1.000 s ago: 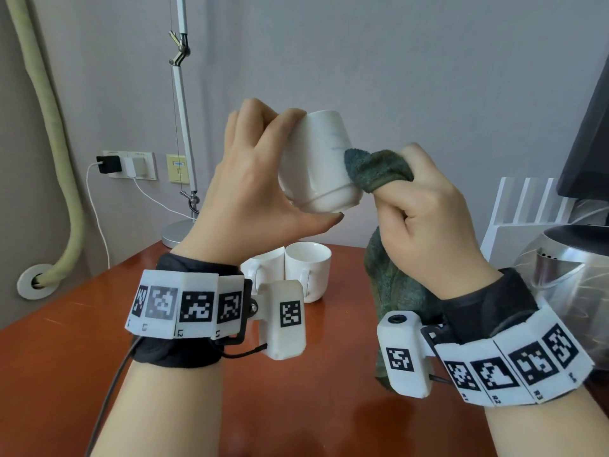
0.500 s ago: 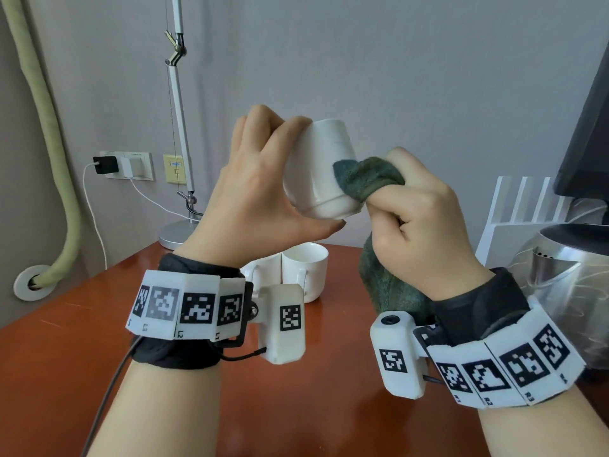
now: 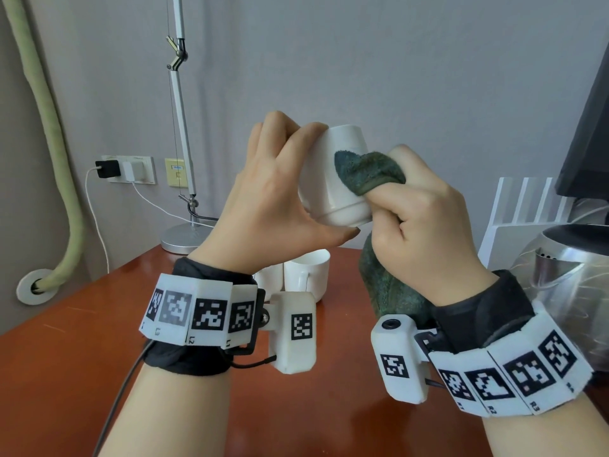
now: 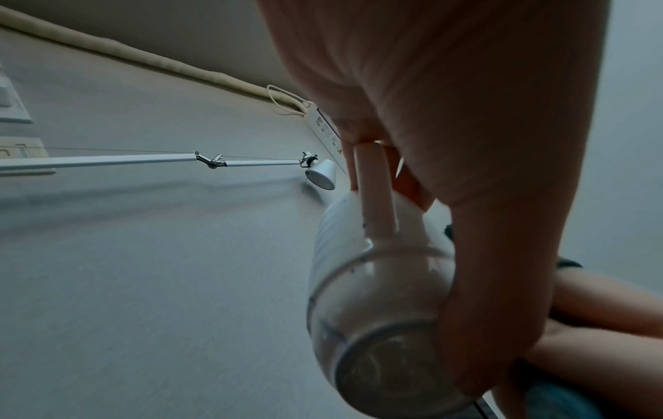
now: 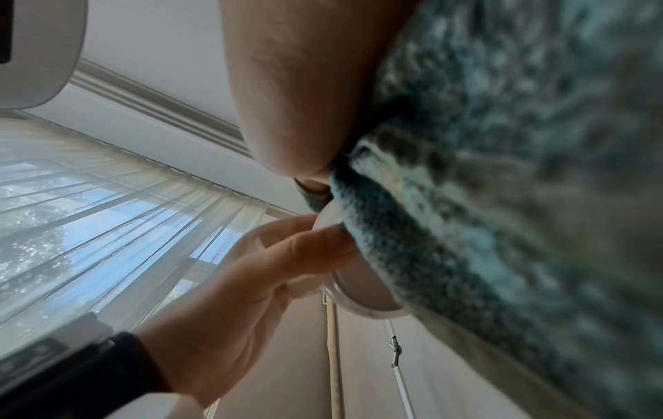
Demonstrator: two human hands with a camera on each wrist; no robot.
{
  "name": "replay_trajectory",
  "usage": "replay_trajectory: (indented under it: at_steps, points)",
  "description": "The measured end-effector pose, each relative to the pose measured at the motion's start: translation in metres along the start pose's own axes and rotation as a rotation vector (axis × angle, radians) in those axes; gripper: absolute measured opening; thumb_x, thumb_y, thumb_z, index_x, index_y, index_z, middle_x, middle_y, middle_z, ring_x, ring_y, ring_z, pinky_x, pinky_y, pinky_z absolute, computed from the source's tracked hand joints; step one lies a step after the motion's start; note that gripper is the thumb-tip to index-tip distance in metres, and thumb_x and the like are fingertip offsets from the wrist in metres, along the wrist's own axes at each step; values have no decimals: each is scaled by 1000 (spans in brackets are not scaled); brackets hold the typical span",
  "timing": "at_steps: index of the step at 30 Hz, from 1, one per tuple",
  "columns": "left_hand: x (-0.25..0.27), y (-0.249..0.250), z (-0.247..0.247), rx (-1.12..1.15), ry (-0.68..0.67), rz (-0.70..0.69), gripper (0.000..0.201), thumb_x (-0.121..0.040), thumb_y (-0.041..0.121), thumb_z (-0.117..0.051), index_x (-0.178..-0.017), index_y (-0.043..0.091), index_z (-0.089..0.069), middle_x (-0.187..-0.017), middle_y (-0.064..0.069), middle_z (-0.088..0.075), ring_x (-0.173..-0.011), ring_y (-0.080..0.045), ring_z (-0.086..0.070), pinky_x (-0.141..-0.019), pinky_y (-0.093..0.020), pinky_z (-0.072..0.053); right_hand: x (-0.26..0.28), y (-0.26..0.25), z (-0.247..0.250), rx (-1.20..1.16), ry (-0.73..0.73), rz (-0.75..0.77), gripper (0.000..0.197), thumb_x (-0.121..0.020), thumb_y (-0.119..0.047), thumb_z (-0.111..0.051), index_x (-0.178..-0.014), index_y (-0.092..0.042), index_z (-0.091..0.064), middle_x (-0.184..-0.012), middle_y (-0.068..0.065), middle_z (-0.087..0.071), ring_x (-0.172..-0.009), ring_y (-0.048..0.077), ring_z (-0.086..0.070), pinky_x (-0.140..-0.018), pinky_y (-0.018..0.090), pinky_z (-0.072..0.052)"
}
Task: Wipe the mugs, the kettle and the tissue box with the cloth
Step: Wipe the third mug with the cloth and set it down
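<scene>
The left hand (image 3: 276,199) grips a white mug (image 3: 333,179) held up in the air above the worktop (image 3: 82,341), upside down and tilted, its mouth facing down toward the person. The fingers curl over the mug's far side by the handle (image 4: 375,192) and the thumb runs under the rim. The right hand (image 3: 425,222) is clenched round a dark green cloth (image 3: 365,171), pressing a bunched fold of it against the mug's side; the rest of the cloth hangs down below the fist. On the worktop behind the wrists stand two more white mugs (image 3: 306,275), side by side and touching. A shiny metal kettle (image 3: 573,285) stands at the right edge, beside the right wrist. A desk lamp (image 3: 179,133) rises from its base at the back left corner.
</scene>
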State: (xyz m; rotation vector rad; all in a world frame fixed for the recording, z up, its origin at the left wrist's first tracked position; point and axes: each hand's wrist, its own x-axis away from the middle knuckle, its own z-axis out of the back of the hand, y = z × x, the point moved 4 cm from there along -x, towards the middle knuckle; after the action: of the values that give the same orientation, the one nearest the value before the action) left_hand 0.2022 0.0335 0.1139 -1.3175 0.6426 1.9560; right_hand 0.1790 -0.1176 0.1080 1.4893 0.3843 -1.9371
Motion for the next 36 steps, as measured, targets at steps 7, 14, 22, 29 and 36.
replay_trajectory:
  at_steps: [7, 14, 22, 29, 36]
  points:
    - [0, 4, -7, 22, -29, -15, 90, -56, 48, -84, -128, 1, -54, -104, 0, -33, -97, -22, -40, -67, -48, -50, 1, 12, 4, 62, 62, -142, 24, -66, 7, -43, -58, -13, -34, -73, 3, -32, -49, 32, -30, -39, 35, -29]
    - [-1, 10, -6, 28, -53, -16, 88, -59, 53, -76, -128, 2, -53, -105, 0, -34, -98, -24, -41, -66, -47, -52, -1, 2, 4, 33, 41, -64, 13, -65, -1, -34, -56, -10, -33, -75, 0, -27, -48, 30, -25, -40, 29, -23]
    - [0, 17, -10, 17, -93, -31, 88, -56, 46, -86, -126, 3, -54, -103, 0, -34, -95, -22, -41, -59, -46, -49, 0, 10, 7, 149, 17, -258, 12, -68, 2, -41, -61, -5, -48, -75, 5, -35, -49, 33, -32, -42, 27, -22]
    - [0, 6, -3, -25, -96, 3, 88, -56, 49, -83, -126, 4, -54, -104, 1, -33, -97, -20, -39, -63, -47, -51, -1, 0, 5, 120, -3, -162, 14, -64, 1, -40, -55, -8, -35, -70, 2, -29, -46, 32, -26, -41, 25, -19]
    - [-1, 17, -15, -11, -137, -58, 86, -60, 52, -74, -127, 3, -53, -104, 2, -33, -96, -14, -35, -55, -37, -47, 0, 1, 4, 186, -10, -215, 25, -70, -4, -35, -69, -8, -60, -78, 1, -36, -48, 32, -34, -41, 26, -30]
